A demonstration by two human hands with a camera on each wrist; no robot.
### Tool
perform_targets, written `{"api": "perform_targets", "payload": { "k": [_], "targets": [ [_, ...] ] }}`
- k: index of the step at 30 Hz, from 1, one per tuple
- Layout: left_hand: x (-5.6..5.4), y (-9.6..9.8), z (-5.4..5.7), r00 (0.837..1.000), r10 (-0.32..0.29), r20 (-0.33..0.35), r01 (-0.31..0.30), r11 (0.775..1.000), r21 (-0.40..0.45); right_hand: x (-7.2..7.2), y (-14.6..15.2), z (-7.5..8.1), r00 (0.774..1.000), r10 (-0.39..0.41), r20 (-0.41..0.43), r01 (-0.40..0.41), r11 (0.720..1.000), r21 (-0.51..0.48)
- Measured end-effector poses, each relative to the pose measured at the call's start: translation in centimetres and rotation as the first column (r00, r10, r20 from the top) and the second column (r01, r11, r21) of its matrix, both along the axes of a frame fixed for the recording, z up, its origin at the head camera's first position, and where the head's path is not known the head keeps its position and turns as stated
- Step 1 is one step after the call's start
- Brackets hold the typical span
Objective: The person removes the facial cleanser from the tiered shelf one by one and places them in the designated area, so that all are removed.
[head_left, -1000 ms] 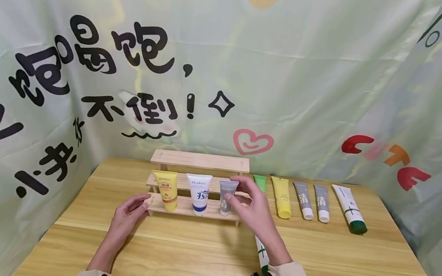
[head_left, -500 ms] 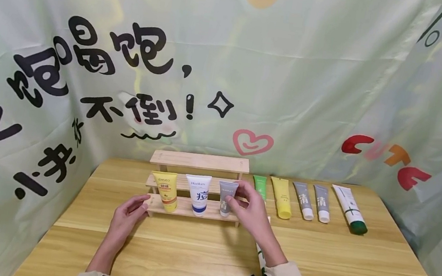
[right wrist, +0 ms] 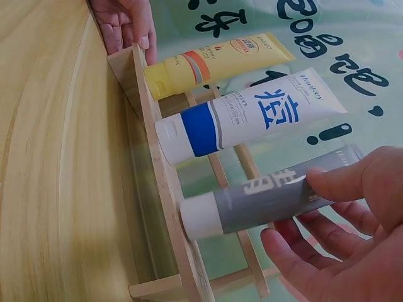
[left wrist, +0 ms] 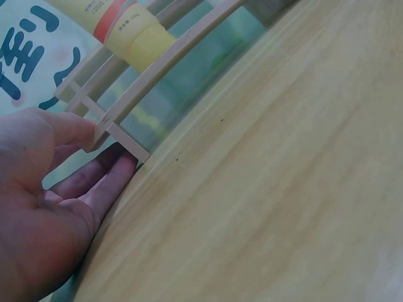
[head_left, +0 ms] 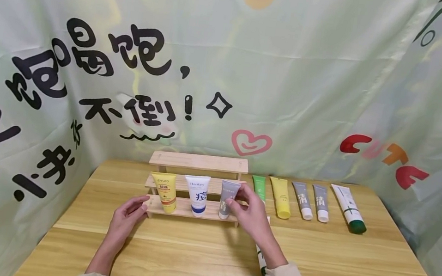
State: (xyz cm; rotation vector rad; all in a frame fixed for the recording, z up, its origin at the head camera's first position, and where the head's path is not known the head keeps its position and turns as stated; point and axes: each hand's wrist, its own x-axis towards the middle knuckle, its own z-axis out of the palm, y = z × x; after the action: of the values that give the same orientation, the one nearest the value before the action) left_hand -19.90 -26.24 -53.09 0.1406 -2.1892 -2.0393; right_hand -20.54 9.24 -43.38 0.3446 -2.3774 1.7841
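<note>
A three-tier wooden display rack (head_left: pixel 199 161) stands on the table. My left hand (head_left: pixel 126 219) grips the left end of its bottom shelf, thumb at the shelf corner and fingers by the leg (left wrist: pixel 129 143). On that shelf a yellow squeeze tube (head_left: pixel 165 191) and a white-and-blue squeeze tube (head_left: pixel 196 194) stand upright on their caps. At the right end, my right hand (head_left: pixel 252 212) pinches a grey squeeze tube (right wrist: pixel 264 196) between thumb and fingers. Its white cap (right wrist: pixel 201 216) is down at the bottom shelf, to the right of the white-and-blue tube.
Right of the rack lie a green tube (head_left: pixel 258 187), a yellow tube (head_left: pixel 280 197), two grey tubes (head_left: pixel 302 200) and a white tube with a green cap (head_left: pixel 349 210). Another white tube (head_left: pixel 260 257) is partly hidden under my right forearm. A printed curtain (head_left: pixel 314 99) hangs behind the table.
The grey tube in my right hand has shifted slightly to the right along the bottom shelf. My left hand keeps its place at the rack's end.
</note>
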Motion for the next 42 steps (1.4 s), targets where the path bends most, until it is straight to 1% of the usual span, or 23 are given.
{"api": "perform_targets", "payload": {
  "k": [5,10,18,25,36,42],
  "targets": [
    [0.0,0.0,0.0,1.0,-0.003,0.001,0.003,1.0,0.003,0.4,0.4,0.3,1.0,-0.002,0.011,0.002,1.0,-0.009],
    [0.0,0.0,0.1,1.0,0.001,0.005,-0.001,1.0,0.002,0.8,0.9,0.8,0.999,0.038,0.004,-0.038,0.999,-0.03],
    [0.1,0.0,0.2,1.0,-0.01,0.024,0.009,1.0,0.013,1.3,1.8,1.1,0.996,0.082,-0.034,-0.082,0.997,-0.007],
    [0.0,-0.1,0.0,1.0,-0.004,0.016,0.004,1.0,0.003,1.7,2.7,1.1,0.995,0.102,-0.001,-0.102,0.994,-0.035],
    [0.0,-0.2,-0.1,1.0,-0.004,0.015,0.004,1.0,0.008,2.5,4.3,1.2,0.998,0.056,0.0,-0.056,0.998,0.007],
    [0.0,-0.1,0.0,1.0,-0.012,0.003,0.012,1.0,0.014,2.8,5.1,1.1,1.0,0.01,0.007,-0.011,1.0,0.029]
  ]
}}
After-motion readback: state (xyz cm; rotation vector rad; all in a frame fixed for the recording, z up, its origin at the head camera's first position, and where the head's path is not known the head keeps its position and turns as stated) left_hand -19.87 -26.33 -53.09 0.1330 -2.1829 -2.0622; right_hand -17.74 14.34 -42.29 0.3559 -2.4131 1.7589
